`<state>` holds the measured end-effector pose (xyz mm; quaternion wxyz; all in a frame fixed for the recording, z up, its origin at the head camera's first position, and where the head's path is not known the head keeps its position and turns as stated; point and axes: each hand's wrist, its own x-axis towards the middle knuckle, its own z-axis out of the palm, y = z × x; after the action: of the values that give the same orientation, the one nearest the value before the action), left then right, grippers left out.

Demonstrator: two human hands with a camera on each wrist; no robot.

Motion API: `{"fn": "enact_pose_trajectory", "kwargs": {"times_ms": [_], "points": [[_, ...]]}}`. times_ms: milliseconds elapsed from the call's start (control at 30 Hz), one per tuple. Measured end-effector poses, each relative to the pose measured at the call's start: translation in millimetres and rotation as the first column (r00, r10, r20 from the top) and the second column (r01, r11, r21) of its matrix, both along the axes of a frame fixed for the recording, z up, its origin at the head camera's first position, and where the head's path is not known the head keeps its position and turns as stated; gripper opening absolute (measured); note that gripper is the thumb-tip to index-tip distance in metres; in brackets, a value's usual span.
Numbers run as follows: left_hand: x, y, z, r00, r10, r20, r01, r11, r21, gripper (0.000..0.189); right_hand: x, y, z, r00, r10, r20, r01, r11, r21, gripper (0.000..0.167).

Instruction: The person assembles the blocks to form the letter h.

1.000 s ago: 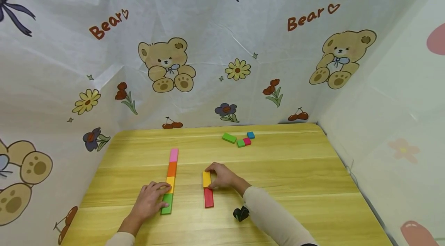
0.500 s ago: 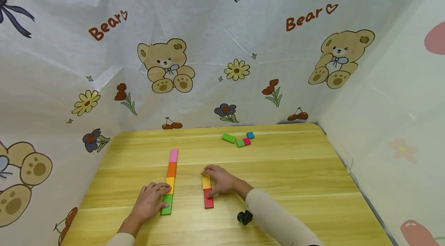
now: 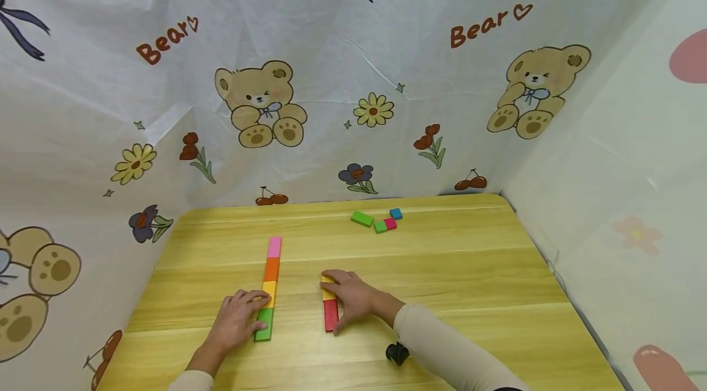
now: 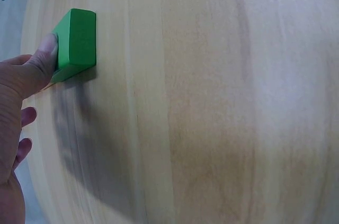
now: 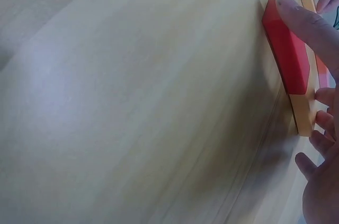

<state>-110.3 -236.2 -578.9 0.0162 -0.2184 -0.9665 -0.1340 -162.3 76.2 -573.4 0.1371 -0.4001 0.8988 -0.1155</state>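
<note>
Over on the worktop (image 3: 442, 268), two lines of blocks run away from the person, side by side and well apart. The left line goes green block (image 3: 265, 325), amber block (image 3: 269, 286), orange block (image 3: 272, 269), pink block (image 3: 275, 247), end to end, each one's long axis along the line, the far end leaning a little to the right. The left hand (image 3: 234, 320) rests there, fingertips on the amber, thumb on the green, the two apart. In the right line the red block (image 3: 330, 315) lies nearest the person, its far end meeting the yellow block (image 3: 328, 296); both point almost straight away, tipping slightly left. The right hand (image 3: 356, 299) spans this pair, thumb at the red's near end, fingers spread along the yellow; whether it squeezes, I can't tell. Farther back, a lone green piece (image 3: 362, 219) lies slantwise.
</note>
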Motion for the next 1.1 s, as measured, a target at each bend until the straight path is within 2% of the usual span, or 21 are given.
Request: {"fn": "enact_pose_trajectory", "kwargs": {"times_ms": [367,700,1100], "points": [[0.3,-0.4,0.1,1.0,0.005,0.008,-0.006,1.0,0.014,0.056,2.6,6.1,-4.8,1.0,-0.011,-0.003,0.011,1.0,-0.01,0.105],[0.6,-0.4,-0.3,1.0,-0.004,0.007,0.004,1.0,0.009,0.056,6.1,7.4,-1.9,1.0,-0.015,-0.01,0.015,1.0,-0.019,0.104],[-0.6,-0.9,-0.2,1.0,-0.015,-0.01,0.015,1.0,0.022,0.056,1.2,10.5,-0.3,1.0,-0.012,-0.029,0.011,1.0,-0.028,0.101]]}}
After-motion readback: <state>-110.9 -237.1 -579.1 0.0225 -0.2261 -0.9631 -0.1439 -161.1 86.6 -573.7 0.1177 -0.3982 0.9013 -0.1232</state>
